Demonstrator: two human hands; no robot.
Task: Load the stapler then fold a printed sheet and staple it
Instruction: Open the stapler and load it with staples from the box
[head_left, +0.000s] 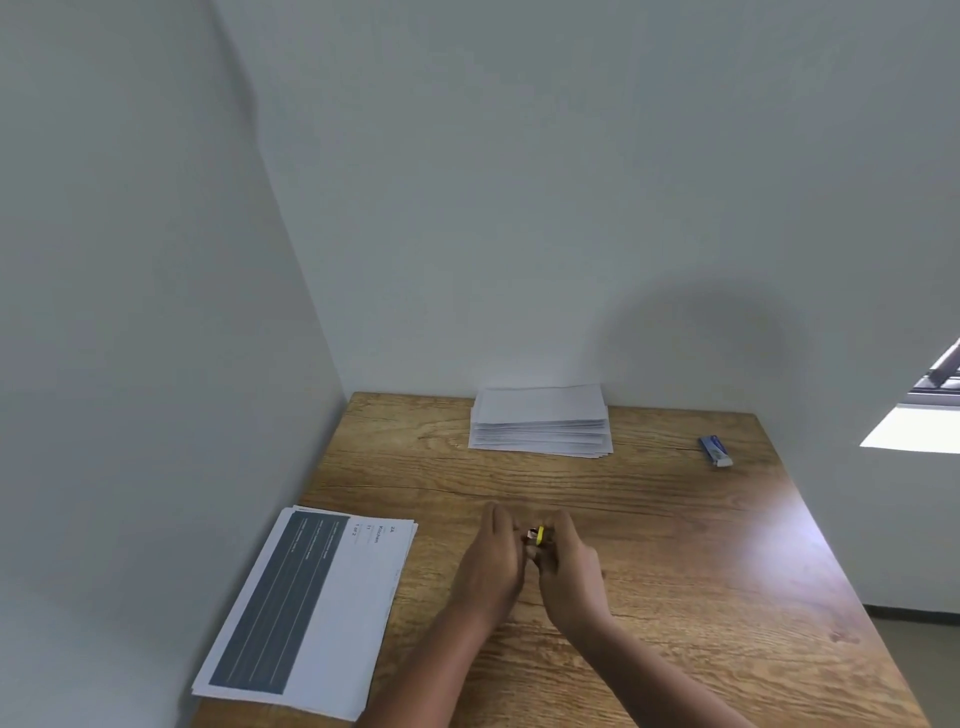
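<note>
Where the 2 hands meet over the middle of the table (675, 545), a small stapler (537, 535) sits between them. Only a bit of it shows: a yellow part and a little shiny part next to it. Most of the stapler is hidden by the hands, so I cannot tell if it is open or shut.

The left hand (496, 558) is on the left side of the stapler. Its fingers reach forward, close together, and touch the stapler. I cannot tell if they curl around it. The right hand (569, 566) is on the right side. Its fingers bend over the stapler and grip it from above. Both hands are low, just over the wood.

To the left, near the front of the table, lies a pile of printed sheets (311, 603). The top sheet has a big dark block with thin pale lines, and some small words at its far end. The pile lies flat and reaches the left edge of the table.

At the back of the table, against the wall (519, 208), sits a stack of folded white papers (540, 428). The edges are a bit uneven.

Far off to the right, near the back, lies a small blue box (715, 451) with a white end. It is well apart from the hands.

The table is brown wood and stands in a corner of pale walls.
</note>
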